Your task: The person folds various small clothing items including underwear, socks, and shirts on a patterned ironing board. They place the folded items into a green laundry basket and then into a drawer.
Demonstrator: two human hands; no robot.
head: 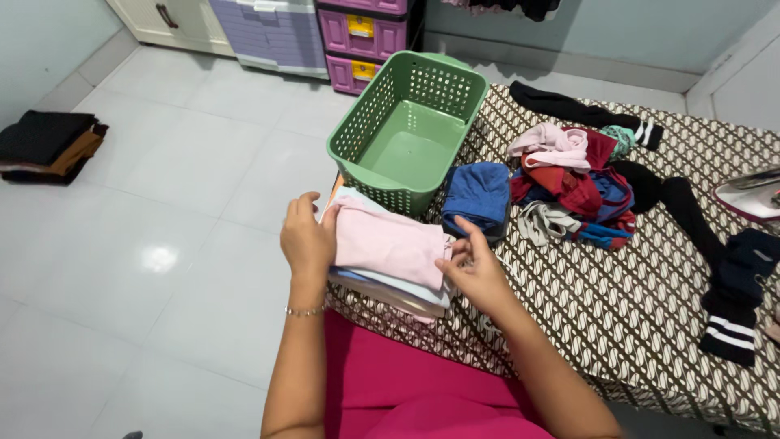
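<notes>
A folded pale pink garment (pixel 386 244) tops a small stack of folded clothes (pixel 390 291) at the near corner of a patterned brown-and-cream cloth (pixel 617 309). My left hand (pixel 307 237) grips the stack's left edge. At the right edge, my right hand (pixel 474 268) pinches the pink garment's side. An empty green plastic basket (pixel 467 122) sits just beyond the stack, tilted over the cloth's edge. A folded blue garment (pixel 478 195) lies right of the basket.
A jumble of red, pink and blue clothes (pixel 581 183) and black socks (pixel 715 268) lies on the cloth to the right. A clothes iron (pixel 751 195) rests at the far right. Purple drawers (pixel 325 32) stand at the back; dark folded clothes (pixel 45 146) lie on the white floor.
</notes>
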